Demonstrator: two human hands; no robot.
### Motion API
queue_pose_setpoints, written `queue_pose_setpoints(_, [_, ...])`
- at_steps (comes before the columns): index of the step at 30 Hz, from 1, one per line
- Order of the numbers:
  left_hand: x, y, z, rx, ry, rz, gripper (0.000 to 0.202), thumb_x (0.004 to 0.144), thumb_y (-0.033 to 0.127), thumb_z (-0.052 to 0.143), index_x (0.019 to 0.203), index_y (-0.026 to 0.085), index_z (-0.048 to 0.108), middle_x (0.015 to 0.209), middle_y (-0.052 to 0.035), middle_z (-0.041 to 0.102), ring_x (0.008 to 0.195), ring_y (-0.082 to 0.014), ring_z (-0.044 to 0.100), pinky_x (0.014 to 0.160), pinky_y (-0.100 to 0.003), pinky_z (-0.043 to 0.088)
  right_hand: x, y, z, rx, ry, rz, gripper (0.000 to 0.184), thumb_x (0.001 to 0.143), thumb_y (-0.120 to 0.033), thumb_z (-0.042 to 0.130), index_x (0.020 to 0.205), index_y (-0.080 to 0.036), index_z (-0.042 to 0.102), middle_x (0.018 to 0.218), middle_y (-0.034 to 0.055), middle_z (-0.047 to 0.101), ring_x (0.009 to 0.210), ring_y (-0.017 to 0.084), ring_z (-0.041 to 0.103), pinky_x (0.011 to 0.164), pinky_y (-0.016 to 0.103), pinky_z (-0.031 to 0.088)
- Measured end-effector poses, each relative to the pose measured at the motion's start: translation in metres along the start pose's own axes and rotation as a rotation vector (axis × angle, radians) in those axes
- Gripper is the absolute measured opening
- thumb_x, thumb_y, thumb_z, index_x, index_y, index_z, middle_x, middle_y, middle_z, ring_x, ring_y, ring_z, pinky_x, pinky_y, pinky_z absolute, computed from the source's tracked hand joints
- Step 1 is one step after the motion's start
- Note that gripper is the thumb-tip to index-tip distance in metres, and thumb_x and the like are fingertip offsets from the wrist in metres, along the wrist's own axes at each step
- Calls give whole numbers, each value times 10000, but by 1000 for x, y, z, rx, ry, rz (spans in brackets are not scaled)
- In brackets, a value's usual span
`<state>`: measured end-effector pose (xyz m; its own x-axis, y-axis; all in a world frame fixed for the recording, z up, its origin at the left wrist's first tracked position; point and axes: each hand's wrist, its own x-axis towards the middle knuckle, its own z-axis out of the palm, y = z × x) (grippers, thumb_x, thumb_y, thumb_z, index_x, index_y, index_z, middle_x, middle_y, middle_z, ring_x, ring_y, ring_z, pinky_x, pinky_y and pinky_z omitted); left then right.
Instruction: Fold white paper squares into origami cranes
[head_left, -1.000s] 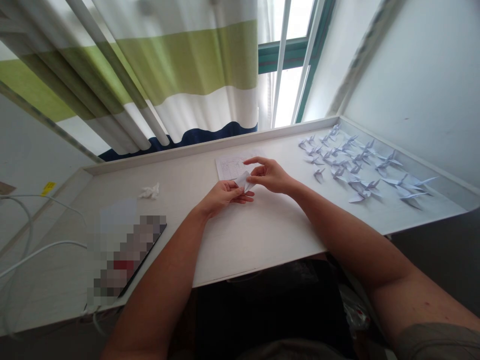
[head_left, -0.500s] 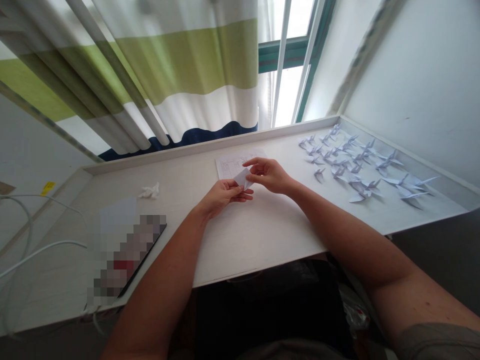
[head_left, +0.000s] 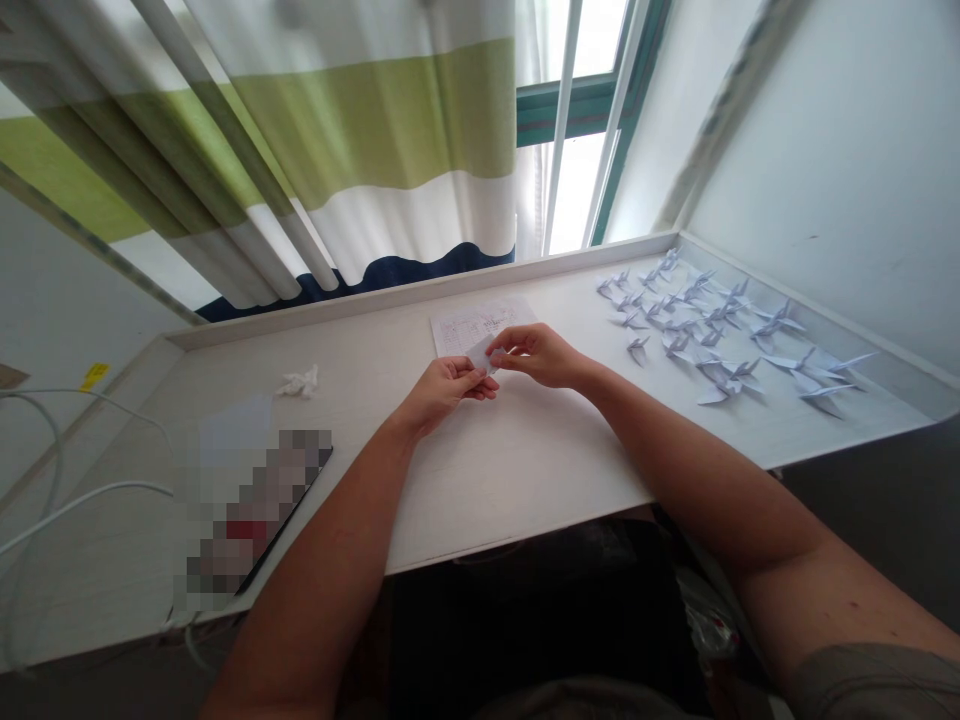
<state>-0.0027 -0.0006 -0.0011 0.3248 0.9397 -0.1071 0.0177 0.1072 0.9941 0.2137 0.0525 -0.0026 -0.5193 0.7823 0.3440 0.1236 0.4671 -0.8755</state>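
A small piece of folded white paper is held up above the middle of the table. My left hand pinches its lower left side between thumb and fingers. From the right, my right hand grips the paper's right edge with thumb and fingertips, which partly cover it. Just behind the hands lies a sheet of paper with printed and handwritten marks. To the right, several folded white paper cranes stand grouped on the tabletop.
A crumpled white tissue lies on the white table at left. Nearer are a pale sheet and a blurred-out flat device. White cables loop at far left. A raised rim runs along the back, below a curtain.
My right hand's fingers have closed down onto the paper's right edge, where the index finger was raised before. The paper has tilted flatter. My left hand has barely moved.
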Motion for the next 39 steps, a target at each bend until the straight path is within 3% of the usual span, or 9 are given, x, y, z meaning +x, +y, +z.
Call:
queue_pose_setpoints(9, [0,-2,8,76,31,75,294,896,396,840,958,118,767,976,-140,830,852,-210,782,899,-394,597,-1,2,4,32,49,83,188,792,-363,782,795,-175,790,755,36,749,697,168,637,649,309,477])
queue_pose_setpoints(17, [-3,-1,10,41,29,59,374,838,437,895,942,99,775,998,-163,833,842,-205,782,855,-366,598,0,-1,3,-24,62,50,173,768,-331,778,775,-158,780,662,-2,656,624,127,544,586,280,396])
queue_pose_setpoints(21, [-2,-1,9,14,39,42,340,800,373,931,882,95,753,947,-155,833,838,-206,787,838,-351,597,1,6,7,95,90,64,206,752,-331,824,838,-166,734,617,-40,591,584,112,504,555,267,364])
queue_pose_setpoints(25, [-1,0,8,-11,36,28,284,832,323,907,913,92,760,898,-133,830,809,-198,788,828,-341,593,0,8,9,217,81,85,287,794,-376,830,919,-201,641,653,-28,665,608,136,581,576,274,414])
queue_pose_setpoints(29, [0,1,6,-41,28,-1,284,842,321,898,942,92,763,890,-132,829,767,-199,785,797,-338,587,-2,3,7,242,48,65,383,806,-384,850,1028,-232,577,631,-61,660,574,126,569,543,253,387])
queue_pose_setpoints(35, [3,-5,9,18,64,-41,365,836,430,896,925,102,763,872,-136,824,707,-187,757,655,-286,524,-3,3,7,190,27,70,459,815,-394,853,1161,-208,614,611,-86,601,555,109,508,546,258,370])
queue_pose_setpoints(39, [4,-8,8,55,62,6,358,822,428,901,794,118,725,745,-102,788,630,-148,689,637,-273,506,-3,4,10,193,31,117,398,805,-414,864,1073,-172,696,611,-89,522,600,113,519,618,286,417])
